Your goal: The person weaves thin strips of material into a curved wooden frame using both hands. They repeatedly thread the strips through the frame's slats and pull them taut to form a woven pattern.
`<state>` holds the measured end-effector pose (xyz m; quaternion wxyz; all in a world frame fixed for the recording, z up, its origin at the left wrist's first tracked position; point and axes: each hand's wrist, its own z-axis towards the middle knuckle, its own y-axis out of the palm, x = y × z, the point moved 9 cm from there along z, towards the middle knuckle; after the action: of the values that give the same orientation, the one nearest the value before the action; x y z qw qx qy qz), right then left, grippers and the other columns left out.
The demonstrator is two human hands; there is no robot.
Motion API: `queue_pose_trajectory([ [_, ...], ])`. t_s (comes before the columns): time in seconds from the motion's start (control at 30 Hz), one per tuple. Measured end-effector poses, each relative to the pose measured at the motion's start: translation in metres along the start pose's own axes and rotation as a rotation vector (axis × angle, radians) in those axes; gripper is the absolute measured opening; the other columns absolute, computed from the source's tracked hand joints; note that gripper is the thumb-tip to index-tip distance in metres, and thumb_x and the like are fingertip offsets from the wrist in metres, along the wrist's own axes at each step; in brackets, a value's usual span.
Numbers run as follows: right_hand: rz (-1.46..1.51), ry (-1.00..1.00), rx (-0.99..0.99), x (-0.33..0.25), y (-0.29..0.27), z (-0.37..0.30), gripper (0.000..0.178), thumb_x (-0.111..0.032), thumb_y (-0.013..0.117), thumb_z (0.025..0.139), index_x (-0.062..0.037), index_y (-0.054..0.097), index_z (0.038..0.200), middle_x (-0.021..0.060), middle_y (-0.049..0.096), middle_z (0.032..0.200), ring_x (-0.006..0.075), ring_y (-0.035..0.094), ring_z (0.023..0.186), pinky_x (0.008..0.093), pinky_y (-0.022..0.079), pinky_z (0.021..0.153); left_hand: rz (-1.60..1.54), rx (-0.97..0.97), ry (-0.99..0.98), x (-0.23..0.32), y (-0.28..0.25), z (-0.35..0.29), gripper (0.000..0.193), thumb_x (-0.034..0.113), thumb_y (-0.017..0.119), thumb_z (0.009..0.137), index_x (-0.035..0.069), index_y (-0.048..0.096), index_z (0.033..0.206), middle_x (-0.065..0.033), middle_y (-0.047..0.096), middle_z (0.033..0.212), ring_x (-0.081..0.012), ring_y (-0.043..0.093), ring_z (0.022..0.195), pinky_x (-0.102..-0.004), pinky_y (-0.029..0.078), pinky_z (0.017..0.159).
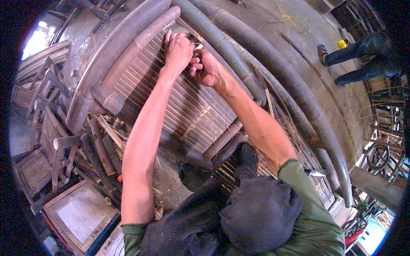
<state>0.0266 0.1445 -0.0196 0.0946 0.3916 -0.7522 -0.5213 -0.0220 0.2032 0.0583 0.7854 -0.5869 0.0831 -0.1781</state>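
Both arms reach forward over a slatted bamboo panel (141, 77) framed by thick bamboo poles. At its far end, my left hand (177, 49) has its fingers bent and closed, knuckles up. Close beside it on the right, my right hand (206, 68) is turned partly palm up with its fingers curled in. Between the fingertips of both hands there is something small and dark, too hidden to name. A long curved grey pole (230, 55) runs just right of my right hand, and a brown rounded pole (136, 40) passes left of my left hand.
Bamboo chairs (51, 115) and cut bamboo lengths (100, 147) crowd the left, above a wood-framed board (81, 213). Another person's legs (354, 55) in jeans stand at the far right, near a yellow object (341, 44). Yellow strands (287, 16) lie on the floor.
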Motion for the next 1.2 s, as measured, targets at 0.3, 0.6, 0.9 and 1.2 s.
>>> queue_pose_trajectory([
  [0.3, -0.478, -0.495, 0.257, -0.019, -0.004, -0.056, 0.033, -0.018, 0.052, 0.096, -0.0065, 0.050, 0.127, -0.0001, 0.050, 0.064, 0.0081, 0.045, 0.049, 0.0251, 0.047, 0.044, -0.663, -0.226, -0.273, -0.010, -0.021, 0.001, 0.028, 0.026, 0.067, 0.080, 0.001, 0.074, 0.090, -0.0251, 0.037, 0.146, -0.0376, 0.035, 0.135, -0.0439, 0.015, 0.115],
  [0.6, -1.180, -1.046, 0.478, -0.059, 0.005, -0.066, 0.027, -0.029, 0.064, 0.090, -0.0022, 0.066, 0.093, 0.0039, 0.059, 0.071, 0.0167, 0.060, 0.072, 0.0369, 0.051, 0.065, -0.784, -0.184, -0.274, -0.016, -0.018, -0.003, 0.031, 0.029, 0.067, 0.082, 0.000, 0.073, 0.093, -0.0245, 0.039, 0.145, -0.0351, 0.040, 0.133, -0.0386, 0.033, 0.108],
  [0.9, -0.324, -0.613, 0.015, -0.060, 0.070, -0.147, 0.017, -0.020, 0.053, 0.095, -0.0067, 0.054, 0.085, 0.0046, 0.059, 0.068, 0.0197, 0.058, 0.065, 0.0404, 0.050, 0.080, -0.802, -0.027, 0.077, 0.080, -0.090, -0.092, 0.021, 0.013, 0.066, 0.082, 0.001, 0.063, 0.100, -0.0173, 0.066, 0.101, -0.0336, 0.062, 0.101, -0.0391, 0.049, 0.090],
  [1.2, -0.803, 0.133, -0.139, 0.105, 0.024, -0.150, 0.071, -0.061, 0.020, 0.098, -0.0019, 0.052, 0.122, 0.0124, 0.067, 0.088, 0.0245, 0.064, 0.085, 0.0380, 0.052, 0.080, -0.932, 0.223, -0.084, 0.086, -0.266, -0.148, 0.024, 0.022, 0.055, 0.091, 0.002, 0.063, 0.081, -0.0141, 0.066, 0.077, -0.0220, 0.063, 0.065, -0.0350, 0.052, 0.062],
])
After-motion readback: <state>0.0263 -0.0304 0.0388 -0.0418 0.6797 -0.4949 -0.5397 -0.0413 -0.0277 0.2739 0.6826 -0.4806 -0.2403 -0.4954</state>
